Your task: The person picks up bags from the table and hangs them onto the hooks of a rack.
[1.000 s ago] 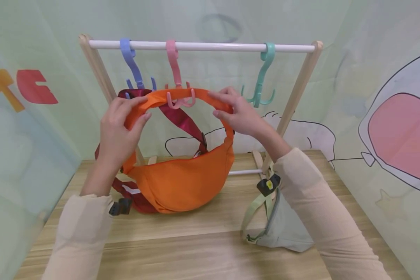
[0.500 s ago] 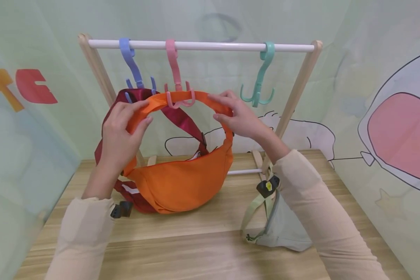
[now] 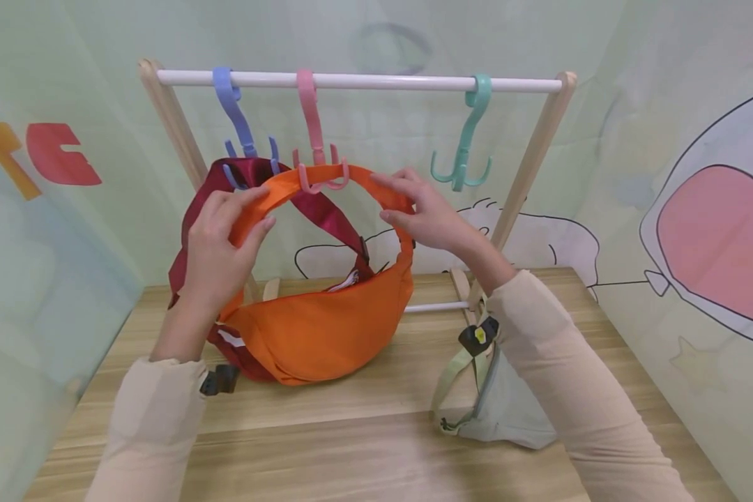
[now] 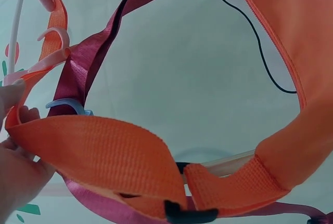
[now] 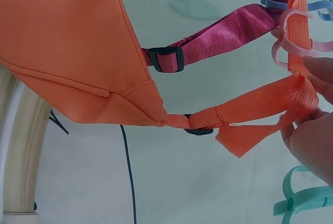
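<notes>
An orange waist bag (image 3: 326, 335) hangs by its strap (image 3: 316, 172), which lies in the prongs of a pink hook (image 3: 310, 115). My left hand (image 3: 219, 244) pinches the strap left of that hook, thumb on the near side. On the other side of it, my right hand (image 3: 423, 213) holds the strap between thumb and fingers. Behind the orange bag, a maroon waist bag (image 3: 201, 216) hangs from a blue hook (image 3: 235, 111); much of it is hidden. The right wrist view shows the strap's loose end (image 5: 242, 138) dangling near a black buckle (image 5: 200, 130).
A white bar (image 3: 389, 82) on a wooden frame (image 3: 533, 160) carries the hooks. Nothing hangs on the green hook (image 3: 467, 132) at right. A grey-green bag (image 3: 508, 411) with a black buckle lies on the wooden table (image 3: 351, 453), partly behind my right forearm.
Both hands have sunk slightly and drawn a little closer together. The orange strap has settled lower in the pink prongs, and more of the maroon bag shows behind it.
</notes>
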The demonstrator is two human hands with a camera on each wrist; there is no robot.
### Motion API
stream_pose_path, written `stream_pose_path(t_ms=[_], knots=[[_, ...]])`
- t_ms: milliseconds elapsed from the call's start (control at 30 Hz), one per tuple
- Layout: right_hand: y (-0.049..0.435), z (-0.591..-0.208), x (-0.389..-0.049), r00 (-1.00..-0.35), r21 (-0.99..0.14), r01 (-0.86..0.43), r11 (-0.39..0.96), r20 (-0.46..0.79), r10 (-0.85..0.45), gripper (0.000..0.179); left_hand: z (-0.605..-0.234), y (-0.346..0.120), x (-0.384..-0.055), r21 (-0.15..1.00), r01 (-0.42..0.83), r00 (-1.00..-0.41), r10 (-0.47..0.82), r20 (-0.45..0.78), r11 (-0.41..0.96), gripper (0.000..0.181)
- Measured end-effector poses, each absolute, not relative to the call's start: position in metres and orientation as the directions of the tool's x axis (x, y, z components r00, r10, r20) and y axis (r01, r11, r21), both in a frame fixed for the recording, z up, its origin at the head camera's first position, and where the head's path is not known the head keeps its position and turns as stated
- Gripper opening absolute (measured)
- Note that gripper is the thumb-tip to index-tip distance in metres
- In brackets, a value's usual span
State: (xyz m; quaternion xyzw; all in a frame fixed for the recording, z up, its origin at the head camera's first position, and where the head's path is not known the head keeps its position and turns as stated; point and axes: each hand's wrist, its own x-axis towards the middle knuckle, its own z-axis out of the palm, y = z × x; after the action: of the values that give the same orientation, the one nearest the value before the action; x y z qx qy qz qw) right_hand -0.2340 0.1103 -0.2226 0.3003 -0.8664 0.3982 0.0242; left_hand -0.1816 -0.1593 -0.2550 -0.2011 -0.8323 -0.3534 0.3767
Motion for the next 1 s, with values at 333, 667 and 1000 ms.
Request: stream_pose_path(t_ms=[333,667,1000], knots=[[0.109,-0.224,-0.234,-0.82,-0.682,-0.529,0.505,0.258,-0.512,0.056,-0.262,-0.158,-0.181,0.451,0.594,-0.654,0.073,0.753,0.667,0.039],[0.109,-0.228,-0.232,-0.792,-0.654,-0.574,0.493,0.29,-0.537,0.055,-0.269,-0.157,-0.18,0.474,0.569,-0.683,0.065,0.728,0.672,0.041],[0.109,-0.232,-0.232,-0.81,-0.706,-0.527,0.473,0.248,-0.532,0.057,-0.277,-0.154,-0.181,0.488,0.585,-0.676,0.057,0.735,0.648,0.04]])
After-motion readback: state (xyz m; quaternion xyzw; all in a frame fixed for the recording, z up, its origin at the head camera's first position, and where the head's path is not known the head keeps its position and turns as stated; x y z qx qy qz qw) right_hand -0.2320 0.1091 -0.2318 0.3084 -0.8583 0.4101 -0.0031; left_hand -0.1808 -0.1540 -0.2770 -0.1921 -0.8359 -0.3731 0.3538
